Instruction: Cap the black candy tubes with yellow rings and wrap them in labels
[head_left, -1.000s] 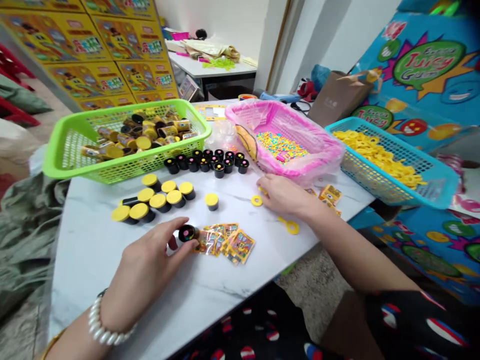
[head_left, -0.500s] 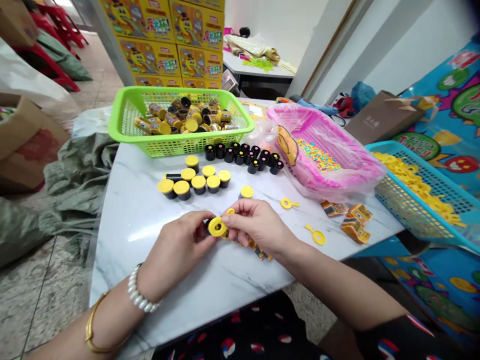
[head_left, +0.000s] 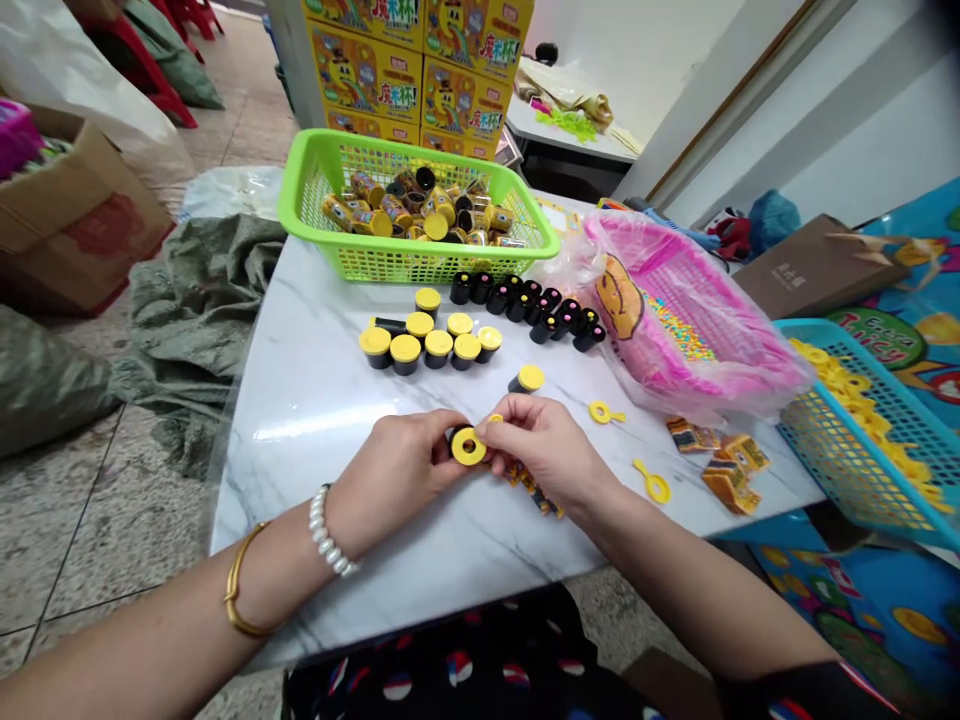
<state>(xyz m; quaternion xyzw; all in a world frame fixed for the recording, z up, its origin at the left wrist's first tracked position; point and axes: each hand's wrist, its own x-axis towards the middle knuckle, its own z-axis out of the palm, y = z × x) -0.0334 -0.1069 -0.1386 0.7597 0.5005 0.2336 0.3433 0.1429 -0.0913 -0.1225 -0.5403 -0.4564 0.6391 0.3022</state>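
two hands closed on a yellow ring at a black tub, mid-table

the left hand [head_left: 401,470] grips the black tub [head_left: 456,437] and the right hand [head_left: 547,445] pinches the yellow plastic ring [head_left: 469,446] against the tub's end, near the middle of the marble table [head_left: 300,450]. foil packets [head_left: 525,478] lie under the right hand. just beyond the hands stands a lone yellow-capped tub [head_left: 526,378], then a cluster of yellow-capped tubs [head_left: 405,353] and a row of black tubs with dotted tops [head_left: 544,328]. a green basket of labelled tubs [head_left: 315,170] sits at the far edge, a pink basket of coloured beads [head_left: 675,250] at the far right corner, and a blue basket of yellow rings [head_left: 840,440] at the right edge. two yellow ring-and-stem pieces [head_left: 652,482] lie loose to the right.
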